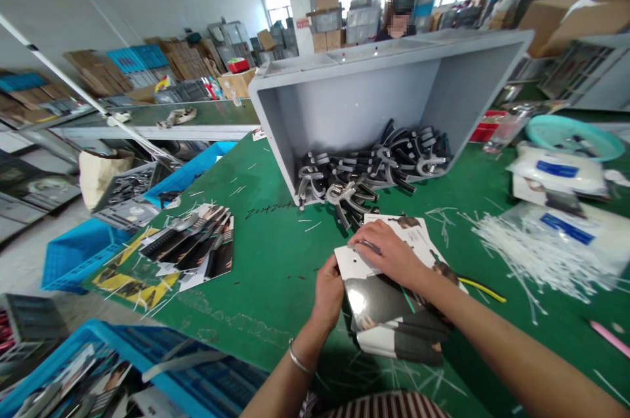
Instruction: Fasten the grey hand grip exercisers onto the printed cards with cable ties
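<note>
My left hand (329, 293) grips the left edge of the top printed packaging card (378, 303) in a stack lying on the green table (275, 241). My right hand (388, 250) rests on the card's upper end, fingers curled and pressing down on it. Just beyond the cards lies a heap of black and grey clamps (369, 168), spilling from a grey bin (374, 90) tipped on its side.
A fanned stack of finished cards (194, 244) lies at the left. White plastic ties (531, 247) and bags (561, 175) sit at the right, with a teal bowl (573, 136). Blue crates (73, 254) stand left and below. A person (399, 11) sits behind the bin.
</note>
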`<state>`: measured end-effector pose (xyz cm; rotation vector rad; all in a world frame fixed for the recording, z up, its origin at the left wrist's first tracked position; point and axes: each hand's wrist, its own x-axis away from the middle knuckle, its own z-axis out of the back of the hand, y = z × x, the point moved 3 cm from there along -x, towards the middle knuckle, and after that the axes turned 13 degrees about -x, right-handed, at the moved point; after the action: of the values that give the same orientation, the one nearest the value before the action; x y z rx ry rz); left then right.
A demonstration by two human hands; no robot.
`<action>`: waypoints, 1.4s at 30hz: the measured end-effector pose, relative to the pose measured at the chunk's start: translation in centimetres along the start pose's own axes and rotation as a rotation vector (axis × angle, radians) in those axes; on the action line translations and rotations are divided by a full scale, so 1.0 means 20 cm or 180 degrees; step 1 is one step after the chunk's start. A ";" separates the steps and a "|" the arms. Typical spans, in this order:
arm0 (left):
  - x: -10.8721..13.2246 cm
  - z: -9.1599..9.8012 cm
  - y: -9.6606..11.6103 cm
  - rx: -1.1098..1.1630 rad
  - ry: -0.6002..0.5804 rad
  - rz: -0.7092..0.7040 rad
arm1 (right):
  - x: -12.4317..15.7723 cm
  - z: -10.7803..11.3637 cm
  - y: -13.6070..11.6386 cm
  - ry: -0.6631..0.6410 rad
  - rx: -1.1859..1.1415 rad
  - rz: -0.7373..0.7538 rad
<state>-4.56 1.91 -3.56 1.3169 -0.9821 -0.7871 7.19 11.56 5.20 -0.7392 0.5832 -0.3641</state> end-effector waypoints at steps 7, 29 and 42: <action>0.02 0.05 0.04 -0.0056 0.0049 -0.0121 | 0.01 -0.01 0.00 -0.0152 0.0123 -0.0010; -0.01 0.17 0.04 -0.0569 0.0265 -0.0656 | 0.01 -0.01 0.04 -0.0217 -0.0119 0.0038; -0.03 0.06 -0.03 -0.0521 -0.0236 -0.0674 | 0.01 0.00 0.04 0.0094 -0.0114 -0.0092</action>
<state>-5.80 1.82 -4.15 1.2691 -0.8255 -1.0623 7.52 11.97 4.53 -0.7785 0.6087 -0.3926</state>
